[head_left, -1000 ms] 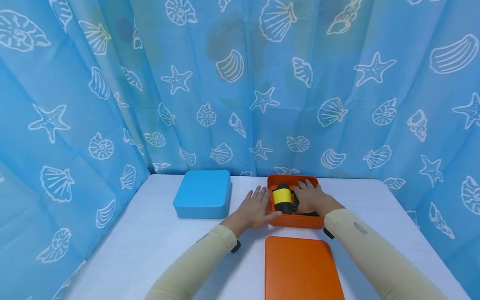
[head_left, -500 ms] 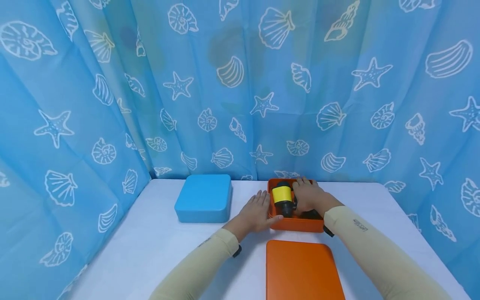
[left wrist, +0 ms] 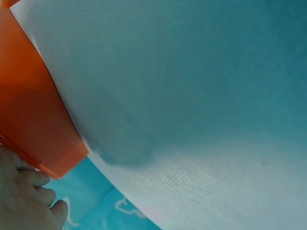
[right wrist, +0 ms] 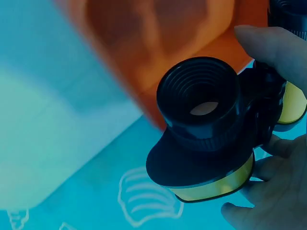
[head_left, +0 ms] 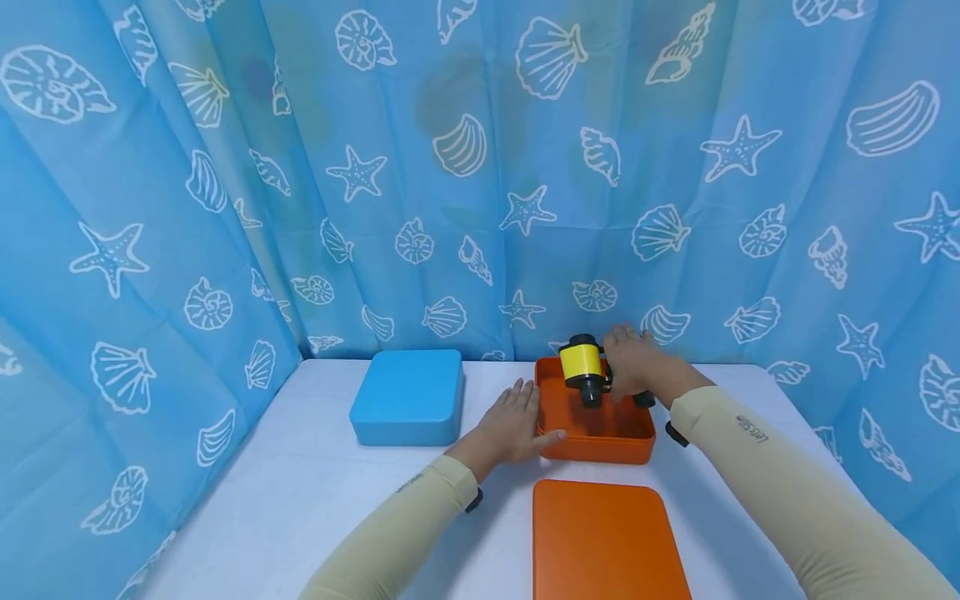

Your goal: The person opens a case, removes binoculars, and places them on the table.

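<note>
Yellow and black binoculars [head_left: 582, 362] are held above the open orange box [head_left: 596, 450] by my right hand [head_left: 637, 362]. In the right wrist view the thumb and fingers wrap the middle bridge of the binoculars [right wrist: 201, 115], with an eyepiece facing the camera. The hand covers much of the other barrel in the head view. My left hand [head_left: 510, 425] rests against the left side of the orange box, fingers fairly straight and thumb along its front rim. In the left wrist view part of that hand [left wrist: 29, 191] touches the box edge.
An orange lid [head_left: 607, 542] lies flat on the white table [head_left: 300, 500], in front of the box. To the left stands a closed blue box [head_left: 408, 396]. A blue curtain [head_left: 480, 208] with shell prints hangs directly behind the table.
The binoculars have come up out of the orange box in my right hand, moving slightly right. My left hand stays at the box's side. The head view has tilted a little.
</note>
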Demonstrator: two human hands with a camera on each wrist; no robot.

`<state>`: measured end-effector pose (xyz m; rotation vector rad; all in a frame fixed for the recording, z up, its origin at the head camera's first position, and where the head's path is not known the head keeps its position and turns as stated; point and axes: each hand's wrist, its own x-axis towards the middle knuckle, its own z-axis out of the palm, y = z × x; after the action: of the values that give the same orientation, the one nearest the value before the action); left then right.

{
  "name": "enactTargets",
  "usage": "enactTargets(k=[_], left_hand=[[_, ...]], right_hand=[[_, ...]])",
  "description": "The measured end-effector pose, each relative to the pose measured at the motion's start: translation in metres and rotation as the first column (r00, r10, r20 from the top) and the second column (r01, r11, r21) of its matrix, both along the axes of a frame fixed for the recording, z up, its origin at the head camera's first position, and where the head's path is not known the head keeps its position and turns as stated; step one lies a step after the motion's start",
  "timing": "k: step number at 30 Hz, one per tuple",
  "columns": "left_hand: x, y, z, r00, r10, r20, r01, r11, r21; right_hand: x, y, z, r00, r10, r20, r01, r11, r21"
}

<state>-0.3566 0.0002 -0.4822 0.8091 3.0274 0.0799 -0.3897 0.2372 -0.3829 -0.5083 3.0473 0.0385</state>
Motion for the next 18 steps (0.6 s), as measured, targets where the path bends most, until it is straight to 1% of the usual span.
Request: enactTargets(k=[3, 7, 10, 13, 18], left_hand=[[0.0, 0.0, 0.001, 1.0, -0.002, -0.005, 0.002, 1.0, 0.002], [0.002, 0.0, 0.002, 1.0, -0.001, 0.007, 0.001, 1.0, 0.002], [0.003, -0.001, 0.003, 1.0, 0.003, 0.014, -0.003, 1.0, 0.006], [0.004, -0.001, 0.003, 1.0, -0.002, 0.003, 0.002, 1.0, 0.007], [0.003, -0.002, 0.002, 1.0, -0.021, -0.02, 0.021, 1.0, -0.006]], right_hand=[[0.0, 0.013, 0.003, 1.0, -0.023, 0.005, 0.023, 0.999, 0.029], [0.001, 0.034, 0.001, 0.999, -0.038, -0.005, 0.038, 0.996, 0.085], [0.001, 0.05, -0.002, 0.998, -0.053, -0.021, 0.055, 0.993, 0.104], [0.003, 0.066, -0.002, 0.997, -0.07, -0.03, 0.073, 0.993, 0.092], [0.008, 0.093, -0.007, 0.994, -0.104, -0.016, 0.105, 0.993, 0.059]])
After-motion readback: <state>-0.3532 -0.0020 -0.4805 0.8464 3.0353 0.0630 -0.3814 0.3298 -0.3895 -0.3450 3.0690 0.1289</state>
